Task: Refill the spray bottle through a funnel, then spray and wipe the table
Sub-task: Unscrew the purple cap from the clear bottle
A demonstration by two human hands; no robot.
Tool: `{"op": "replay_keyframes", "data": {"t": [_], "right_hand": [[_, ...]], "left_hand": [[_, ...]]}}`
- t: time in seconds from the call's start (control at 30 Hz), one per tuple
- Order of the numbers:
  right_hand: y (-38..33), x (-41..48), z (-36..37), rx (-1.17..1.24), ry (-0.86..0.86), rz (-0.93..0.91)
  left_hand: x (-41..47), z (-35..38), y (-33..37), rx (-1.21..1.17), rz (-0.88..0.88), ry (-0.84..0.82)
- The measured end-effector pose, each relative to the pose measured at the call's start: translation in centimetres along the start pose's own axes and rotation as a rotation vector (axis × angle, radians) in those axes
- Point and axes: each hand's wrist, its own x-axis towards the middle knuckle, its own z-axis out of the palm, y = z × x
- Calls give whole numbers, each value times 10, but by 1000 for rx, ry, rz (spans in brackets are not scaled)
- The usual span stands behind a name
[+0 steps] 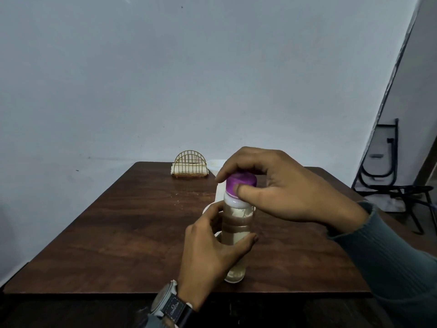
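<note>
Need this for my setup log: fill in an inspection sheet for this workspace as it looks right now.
Surface: dark wood table, with light specks near its middle.
Job's things: clear bottle upright, purple cap on top; no funnel or cloth clearly seen.
Clutter: gold wire napkin holder with white napkins at the far edge; white object behind the bottle, mostly hidden.
Hands: left hand grips the bottle's body; right hand pinches the cap.
Cables: nothing seen.
Surroundings: plain wall; black metal frame standing at the right.
</note>
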Motion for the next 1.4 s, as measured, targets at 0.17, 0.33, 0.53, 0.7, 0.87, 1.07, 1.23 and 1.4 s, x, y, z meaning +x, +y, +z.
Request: {"op": "replay_keyframes", "data": {"t": [0.17,0.33,0.53,0.7,0.87,1.07,1.23,1.4], "right_hand": [[1,-2,4,-92,149,36],[-5,-1,-1,-45,99,83],[-3,0,1,-27,153,108],[-3,-1,5,-78,115,110],[-4,0,4,10,73,128],[-3,0,13,-217,241,80],[-11,-2,8,-36,109,121],[-13,5,12,-60,181,150]], "left_hand": [[0,1,0,-8,2,-2],[0,1,1,3,0,4],[0,1,2,-1,-4,5],[0,1,1,5,-2,6],[1,1,0,11,-9,6],[1,0,-1,-16,-19,-12],[0,1,-1,-2,-11,-7],[1,3,-3,4,3,15]]}}
